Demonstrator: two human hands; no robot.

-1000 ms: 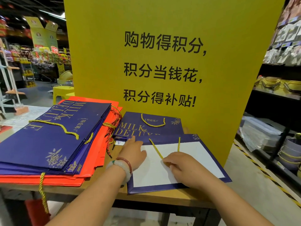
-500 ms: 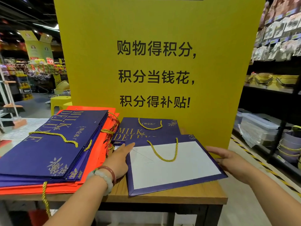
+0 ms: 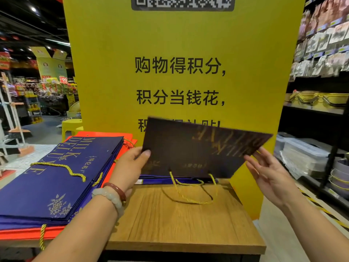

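On my feed, my left hand point(image 3: 130, 165) grips the left edge of the flat dark blue paper bag point(image 3: 188, 150), thumb pressed on its face and the other fingers hidden behind. The bag hangs tilted in the air above the wooden table point(image 3: 179, 224), its yellow cord handles point(image 3: 188, 193) dangling to the tabletop. My right hand point(image 3: 270, 176) is spread wide open at the bag's lower right edge, and I cannot tell whether it touches
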